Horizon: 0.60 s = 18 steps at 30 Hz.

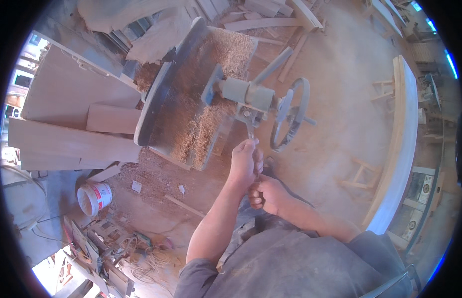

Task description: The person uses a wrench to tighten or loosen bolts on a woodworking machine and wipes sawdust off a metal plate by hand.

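Observation:
My left hand (245, 160) is wrapped round a metal wrench (250, 131), whose far end meets a bolt on the underside of a grey cylindrical machine fitting (251, 95). Just below and to the right, my right hand (266, 193) is closed in a fist against the left one, seemingly round the lower part of the same handle; the palms hide that part. A spoked handwheel (290, 115) sits on the fitting's right end. Left of it, a blue-grey plate (212, 85) faces the dark curved machine bed (159, 107), strewn with wood shavings (193, 136).
Large boards (72, 144) lean at the left, above a white bucket (94, 197) on the floor. Scrap wood and tangled cords (149, 263) lie at the lower left. Lumber (263, 23) is piled at the back. A long pale board (397, 149) stands along the right.

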### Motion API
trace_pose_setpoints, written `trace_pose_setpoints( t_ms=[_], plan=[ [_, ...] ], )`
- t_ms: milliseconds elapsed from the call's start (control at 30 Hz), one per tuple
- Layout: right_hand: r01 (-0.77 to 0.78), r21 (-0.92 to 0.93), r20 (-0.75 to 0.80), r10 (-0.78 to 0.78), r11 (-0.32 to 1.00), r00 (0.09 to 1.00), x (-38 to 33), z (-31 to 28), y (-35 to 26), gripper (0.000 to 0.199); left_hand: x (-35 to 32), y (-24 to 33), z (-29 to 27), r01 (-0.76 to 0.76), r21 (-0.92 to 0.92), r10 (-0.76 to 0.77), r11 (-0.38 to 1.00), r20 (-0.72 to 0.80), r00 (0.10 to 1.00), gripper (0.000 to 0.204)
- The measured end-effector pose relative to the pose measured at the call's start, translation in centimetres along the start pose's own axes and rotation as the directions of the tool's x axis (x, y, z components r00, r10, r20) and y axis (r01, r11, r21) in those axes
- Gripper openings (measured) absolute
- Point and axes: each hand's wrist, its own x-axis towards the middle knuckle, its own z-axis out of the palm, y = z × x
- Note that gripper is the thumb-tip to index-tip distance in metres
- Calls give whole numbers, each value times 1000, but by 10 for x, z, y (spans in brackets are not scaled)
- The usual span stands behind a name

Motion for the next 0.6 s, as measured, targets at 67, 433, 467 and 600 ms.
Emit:
trace_pose_setpoints(
  t_ms=[67,433,467,600],
  plan=[
    [-18,-2,48,18,1000,999,4,-5,-2,10,-2,3,0,99,-16,-99,995,-14,995,26],
    [-142,-31,137,145,989,980,3,-23,-11,12,-2,-11,16,-11,83,27,996,-189,982,29],
    [-164,-28,135,166,986,977,1,-26,-17,12,-1,-15,22,-47,43,55,998,-209,976,29],
    [-201,-166,121,223,965,967,-20,-46,-58,10,10,-36,50,-169,-74,141,983,-291,946,28]
  ],
)
